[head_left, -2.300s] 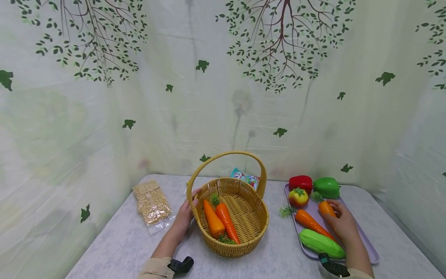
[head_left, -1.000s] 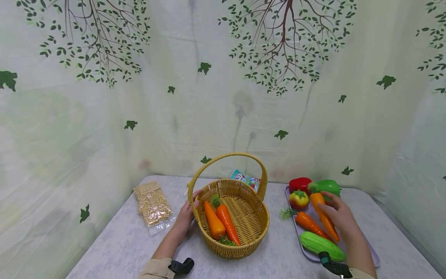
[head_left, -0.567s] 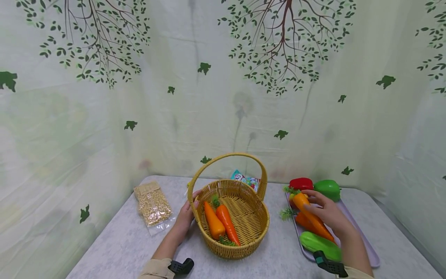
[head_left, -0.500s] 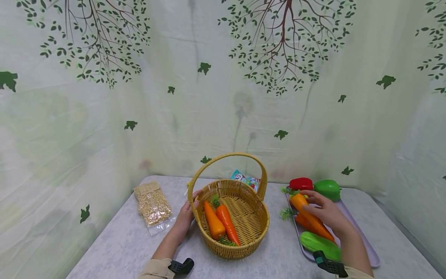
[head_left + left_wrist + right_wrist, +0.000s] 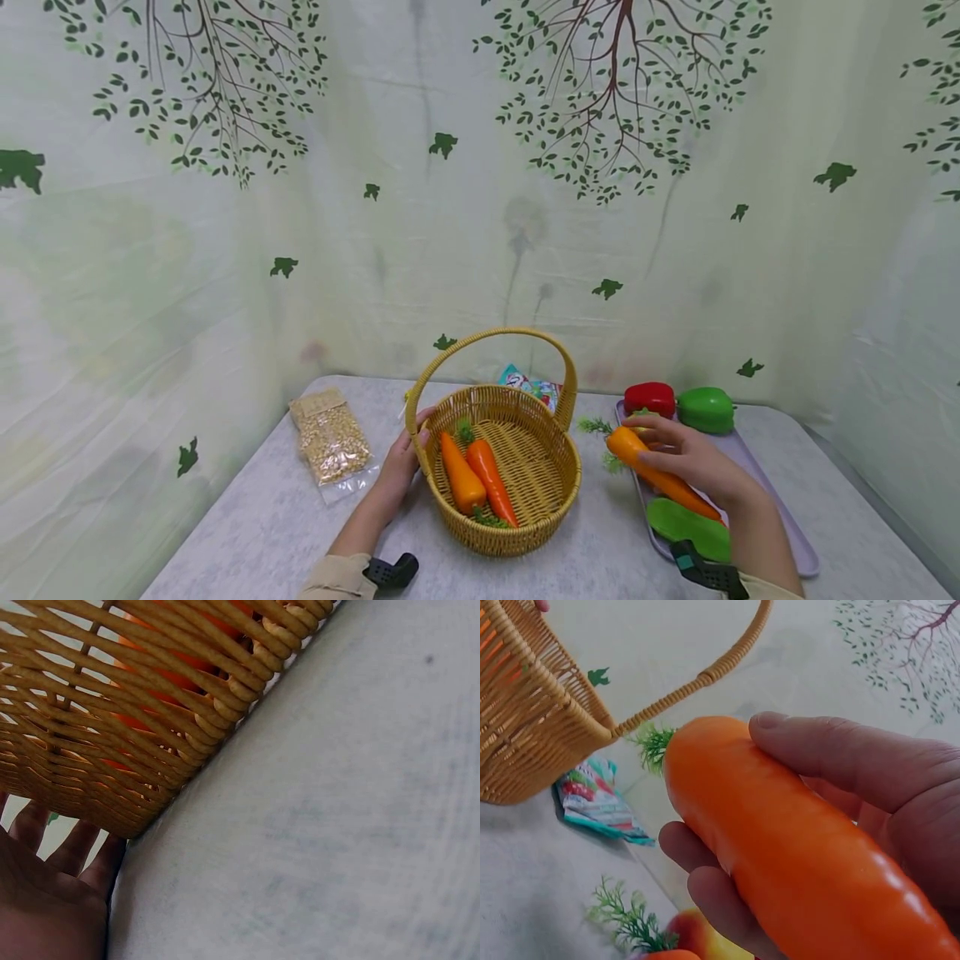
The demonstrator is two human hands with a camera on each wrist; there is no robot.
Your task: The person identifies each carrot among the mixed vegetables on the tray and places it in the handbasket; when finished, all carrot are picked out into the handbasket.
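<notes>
On the grey table point(image 5: 247, 533), the right hand point(image 5: 693, 467) grips a carrot point(image 5: 651, 471), partly hiding it, while the left hand point(image 5: 397, 471), fingers straight, touches the basket point(image 5: 558, 492).

- Right hand point(image 5: 693, 462) gripping a carrot point(image 5: 648, 468), leafy end toward the wicker basket point(image 5: 558, 492).
- Left hand point(image 5: 401, 467) on the basket's left rim.
- Two carrots point(image 5: 474, 479) inside.
- Red pepper point(image 5: 649, 397), green pepper point(image 5: 705, 408) on far tray point(image 5: 787, 533).

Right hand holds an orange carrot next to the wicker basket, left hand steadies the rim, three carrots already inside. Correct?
Not quite: the woven yellow wicker basket holds two orange carrots, not three, as the head view shows. The rest stands: the right hand holds an orange plastic carrot with a green top beside the basket, and the left hand rests on its rim.
</notes>
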